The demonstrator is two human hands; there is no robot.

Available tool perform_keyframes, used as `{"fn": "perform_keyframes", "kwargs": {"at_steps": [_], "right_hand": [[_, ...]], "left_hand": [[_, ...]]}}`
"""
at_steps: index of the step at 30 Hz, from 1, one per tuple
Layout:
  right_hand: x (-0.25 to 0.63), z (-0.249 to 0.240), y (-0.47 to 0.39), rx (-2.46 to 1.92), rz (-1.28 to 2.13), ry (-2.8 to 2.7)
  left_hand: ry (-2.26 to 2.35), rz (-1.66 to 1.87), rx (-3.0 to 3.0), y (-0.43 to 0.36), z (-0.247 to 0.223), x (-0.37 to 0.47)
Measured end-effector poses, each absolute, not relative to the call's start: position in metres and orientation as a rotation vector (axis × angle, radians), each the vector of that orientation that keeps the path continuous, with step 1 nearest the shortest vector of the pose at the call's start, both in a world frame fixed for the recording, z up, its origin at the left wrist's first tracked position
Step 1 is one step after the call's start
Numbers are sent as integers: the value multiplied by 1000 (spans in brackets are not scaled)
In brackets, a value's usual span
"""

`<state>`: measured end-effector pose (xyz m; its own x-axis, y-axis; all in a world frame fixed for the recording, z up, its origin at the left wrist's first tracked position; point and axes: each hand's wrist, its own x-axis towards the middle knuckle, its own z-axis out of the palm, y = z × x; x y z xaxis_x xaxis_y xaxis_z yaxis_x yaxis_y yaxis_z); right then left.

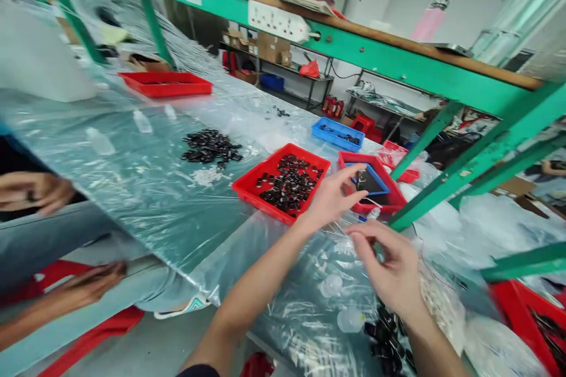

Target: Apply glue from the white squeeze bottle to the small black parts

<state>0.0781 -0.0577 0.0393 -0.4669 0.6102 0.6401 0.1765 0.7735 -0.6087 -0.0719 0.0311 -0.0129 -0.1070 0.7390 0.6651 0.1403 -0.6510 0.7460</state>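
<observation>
Two bare hands work above the tabletop's near edge, the left (338,195) pinching a small dark part (361,177), the right (391,262) with fingertips closed, its contents unclear.

Illumination is bright and even, of a cool daylight cast, its source out of view; white glare streaks the plastic sheeting (177,200) across the worktop. Shadow deepens beneath the raised shelf (354,47). Outer areas show wide-angle stretching and smear, notably the co-worker's hands (35,191) at left, and small dark parts (292,182) lack crisp edges.
</observation>
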Motion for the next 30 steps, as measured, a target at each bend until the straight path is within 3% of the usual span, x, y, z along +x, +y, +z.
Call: {"fn": "perform_keyframes", "kwargs": {"at_steps": [6,14,30], "right_hand": [[142,24,-22,-927,647,-1636],[151,6,-17,-813,1094,-1626],[165,-4,-6,-705,1201,-1515]], "left_hand": [[892,1690,1772,8,0,-56],[823,1470,2184,-6,-2,-36],[797,1531,2467,-3,-8,-23]]}}
